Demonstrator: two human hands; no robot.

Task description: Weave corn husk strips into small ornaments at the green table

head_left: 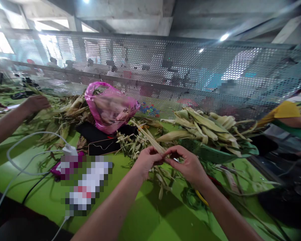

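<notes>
Both of my hands meet over the green table [140, 221], pinching one pale corn husk [152, 139] between their fingertips. My left hand [149, 160] grips it from the left, and my right hand [187, 162] from the right, thumbs and forefingers nearly touching. The long strip points up and away from me to the left. Beneath and behind the hands lies a loose heap of small husk scraps [130, 147]. Just beyond my right hand, a green basket [251, 150] is piled with broad dry husks [203, 125].
A pink plastic bag [110, 110] stands behind a dark phone [104, 146]. A power strip [66, 165] with white cables and a blurred-out device [90, 184] lie left. A co-worker's hand [36, 103] is at far left. A perforated metal screen [150, 63] borders the back.
</notes>
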